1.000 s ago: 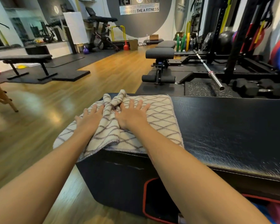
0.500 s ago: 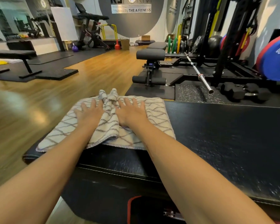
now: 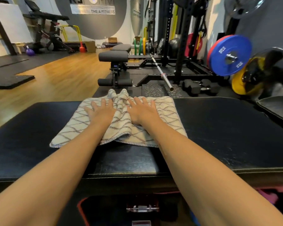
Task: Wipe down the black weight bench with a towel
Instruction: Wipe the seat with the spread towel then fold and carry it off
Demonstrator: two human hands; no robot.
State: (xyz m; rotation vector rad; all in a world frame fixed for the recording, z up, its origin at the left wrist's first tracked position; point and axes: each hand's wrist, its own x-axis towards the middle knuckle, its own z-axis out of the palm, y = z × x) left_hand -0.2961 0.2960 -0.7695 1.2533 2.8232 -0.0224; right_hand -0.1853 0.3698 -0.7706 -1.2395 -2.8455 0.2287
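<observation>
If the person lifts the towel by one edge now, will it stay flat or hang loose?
The towel would probably hang loose: it is bunched into soft folds between the left hand and right hand. It looks thin, so likely light. On the smooth bench it probably slides easily.

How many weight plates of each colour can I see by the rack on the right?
Blue plate: 1
Yellow plate: 1
Red plate: 1
Total: 3, counting only plates whose colour is plain; blurred ones further back are left out.

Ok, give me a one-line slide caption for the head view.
Left hand and right hand press flat on a cream diamond-patterned towel atop the black padded weight bench.
</observation>
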